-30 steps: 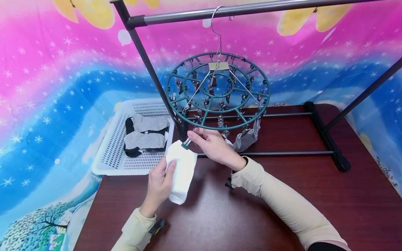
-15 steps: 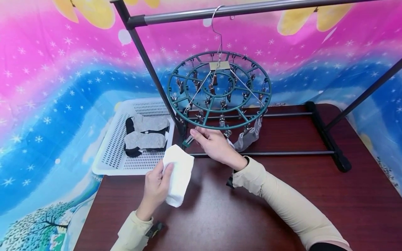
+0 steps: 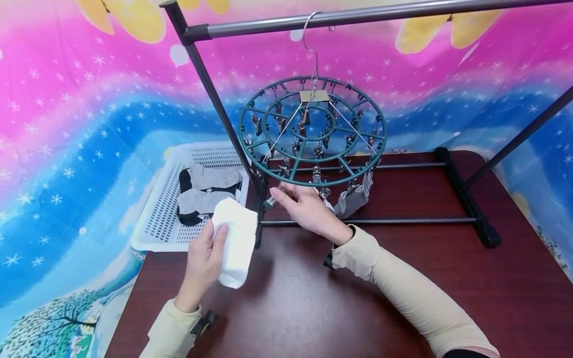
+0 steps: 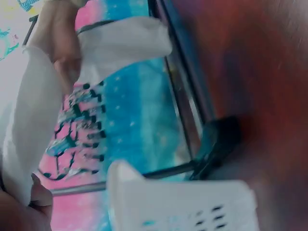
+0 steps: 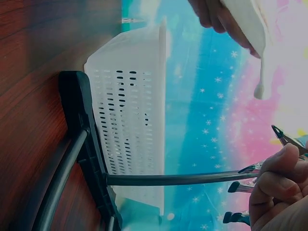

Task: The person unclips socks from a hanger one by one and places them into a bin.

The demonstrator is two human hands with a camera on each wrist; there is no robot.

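Note:
A white sock [image 3: 236, 243] hangs flat from my left hand [image 3: 206, 258], pinched between thumb and fingers in front of the basket. In the left wrist view the sock [image 4: 31, 120] fills the left side, partly cut off. My right hand [image 3: 306, 206] holds a metal clip [image 3: 270, 202] under the near-left rim of a round green clip hanger [image 3: 293, 169]. In the right wrist view, thumb and fingers squeeze this clip [image 5: 284, 137], whose jaws look parted and hold no cloth. The sock is apart from the clip. Several other clips dangle from the hanger's rings.
A white perforated basket [image 3: 154, 219] on the left holds grey-and-black socks [image 3: 207, 200]. The hanger hooks onto a dark metal rack bar [image 3: 264, 26], with lower bars [image 3: 403, 219] near the table [image 3: 304, 308]. A grey sock [image 3: 353, 201] hangs at the hanger's right.
The white sock has come out of the clip and moved left and away with my left hand. My right hand stays at the hanger, still holding the clip.

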